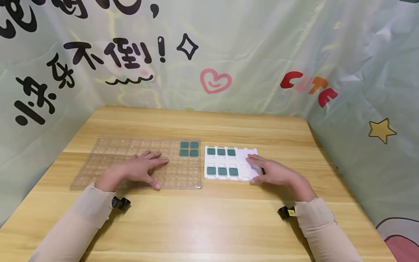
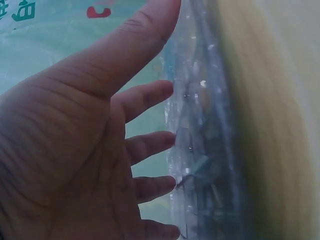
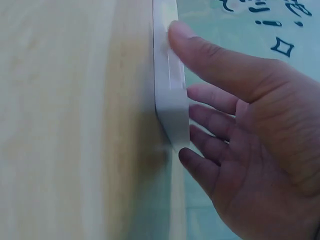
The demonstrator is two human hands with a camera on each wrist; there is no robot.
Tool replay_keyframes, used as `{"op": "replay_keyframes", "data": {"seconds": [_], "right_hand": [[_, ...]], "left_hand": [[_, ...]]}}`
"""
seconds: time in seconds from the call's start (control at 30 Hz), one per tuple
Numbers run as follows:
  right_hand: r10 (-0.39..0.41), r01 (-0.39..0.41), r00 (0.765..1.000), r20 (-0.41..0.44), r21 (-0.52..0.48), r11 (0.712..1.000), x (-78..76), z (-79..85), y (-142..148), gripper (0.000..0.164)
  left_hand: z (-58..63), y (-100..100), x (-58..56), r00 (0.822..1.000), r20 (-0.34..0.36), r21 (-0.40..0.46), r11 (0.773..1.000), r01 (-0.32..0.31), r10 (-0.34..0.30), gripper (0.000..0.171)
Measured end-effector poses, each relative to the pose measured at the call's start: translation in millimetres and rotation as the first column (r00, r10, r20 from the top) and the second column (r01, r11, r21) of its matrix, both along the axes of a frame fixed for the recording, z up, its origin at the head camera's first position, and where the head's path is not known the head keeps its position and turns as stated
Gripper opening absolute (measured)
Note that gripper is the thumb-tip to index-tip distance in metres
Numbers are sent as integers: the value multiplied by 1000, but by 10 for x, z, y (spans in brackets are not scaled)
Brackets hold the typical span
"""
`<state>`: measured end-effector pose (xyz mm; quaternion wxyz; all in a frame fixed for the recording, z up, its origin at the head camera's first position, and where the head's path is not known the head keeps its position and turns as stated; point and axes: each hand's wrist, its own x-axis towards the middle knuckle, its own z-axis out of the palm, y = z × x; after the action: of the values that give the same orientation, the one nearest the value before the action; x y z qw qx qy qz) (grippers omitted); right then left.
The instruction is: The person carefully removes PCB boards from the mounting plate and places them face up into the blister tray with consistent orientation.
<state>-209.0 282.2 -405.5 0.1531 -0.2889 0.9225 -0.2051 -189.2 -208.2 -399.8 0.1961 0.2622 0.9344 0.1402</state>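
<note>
White tray (image 1: pixel 243 162) holds green chips (image 1: pixel 221 152); curtain (image 1: pixel 255 51) reads "CUTE".

Soft glare whitens the near table (image 1: pixel 203 227); wrist views look dimmer.

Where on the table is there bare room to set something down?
Free: the table between the sleeves, in front of the clear tray and white tray; the strip behind them, up to the backdrop. Crowded: the clear tray, under the left hand; the white tray's right end, by the right hand; the gap between trays.
</note>
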Motion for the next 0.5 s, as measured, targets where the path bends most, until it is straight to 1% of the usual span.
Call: {"op": "replay_keyframes", "data": {"seconds": [0.1,0.27,0.4,0.5], "right_hand": [[-4,4,1000,8,-26,1000,-30,-30,42,92],[-7,6,1000,-8,-43,999,-71,-85,109,92],[-4,3,1000,-20,-47,999,-83,-100,118,93],[2,-3,1000,-30,-31,1000,-74,-96,109,95]], "left_hand": [[23,9,2,1000,-5,0,1000,-4,4,102],[102,109,13,996,-91,31,999,26,-23,96],[189,251,3,985,-162,85,994,65,-51,89],[220,360,-14,975,-211,117,989,95,-69,84]]}}
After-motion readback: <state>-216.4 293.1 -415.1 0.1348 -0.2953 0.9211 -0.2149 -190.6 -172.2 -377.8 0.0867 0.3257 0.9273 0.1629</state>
